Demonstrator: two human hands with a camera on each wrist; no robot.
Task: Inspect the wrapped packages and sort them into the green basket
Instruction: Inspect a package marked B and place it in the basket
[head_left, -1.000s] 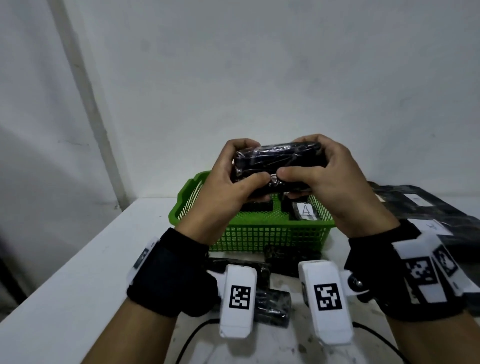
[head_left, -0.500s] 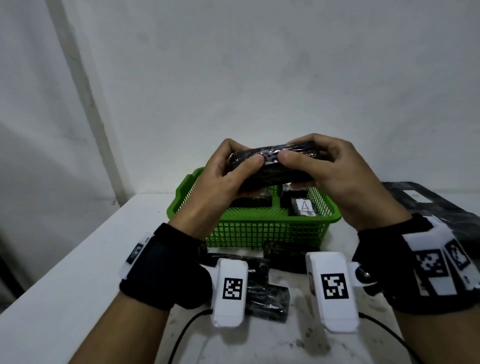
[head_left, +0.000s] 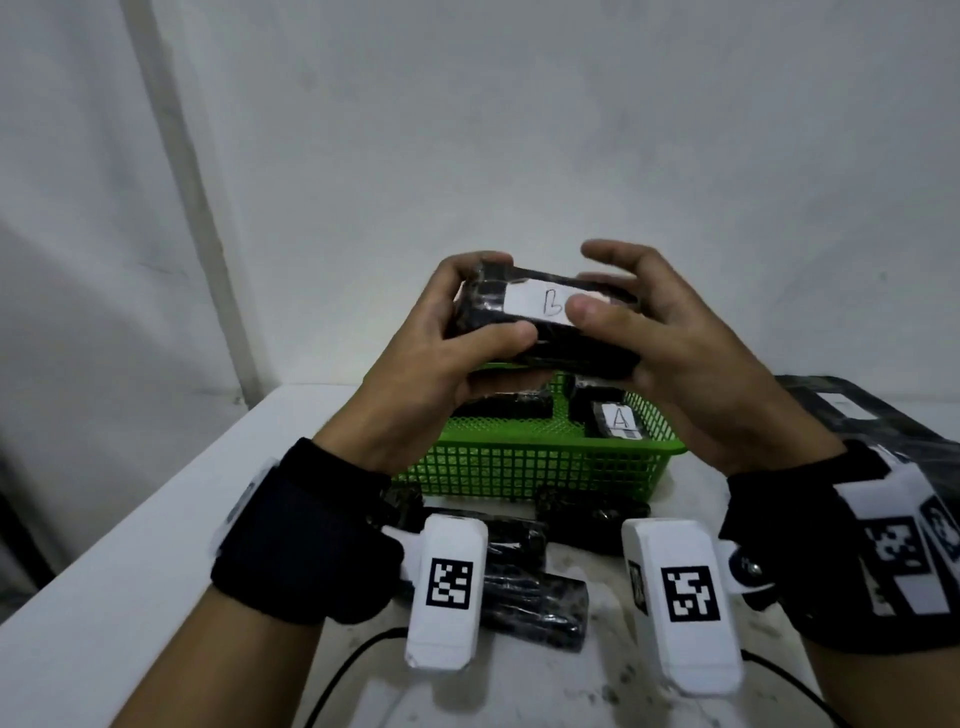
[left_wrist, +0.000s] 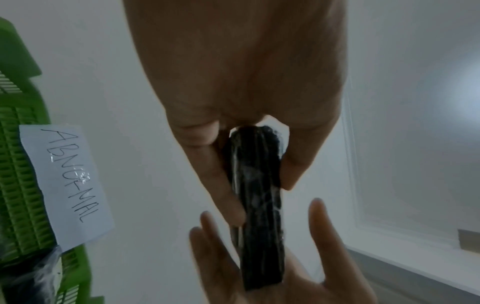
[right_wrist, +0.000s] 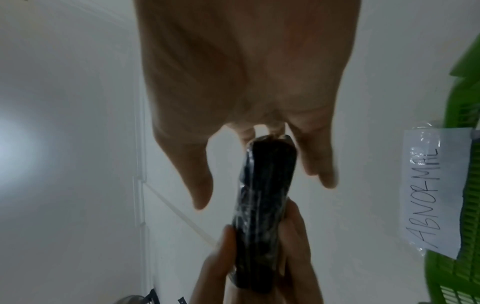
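Our left hand (head_left: 415, 374) grips the left end of the wrapped package (head_left: 540, 317), held above the green basket (head_left: 535, 462); our right hand (head_left: 675, 358), fingers loosely spread, steadies it. The glossy film looks slippery: we grip the short ends firmly.

The left hand (left_wrist: 233, 98) pinches one end of a black film-wrapped package (left_wrist: 259, 205) between thumb and fingers. The right hand (left_wrist: 272, 273) spreads straight fingers (left_wrist: 322, 222) around its far end. At left, a green basket (left_wrist: 18, 164) carries a paper label (left_wrist: 67, 185) reading "ABNORMAL".
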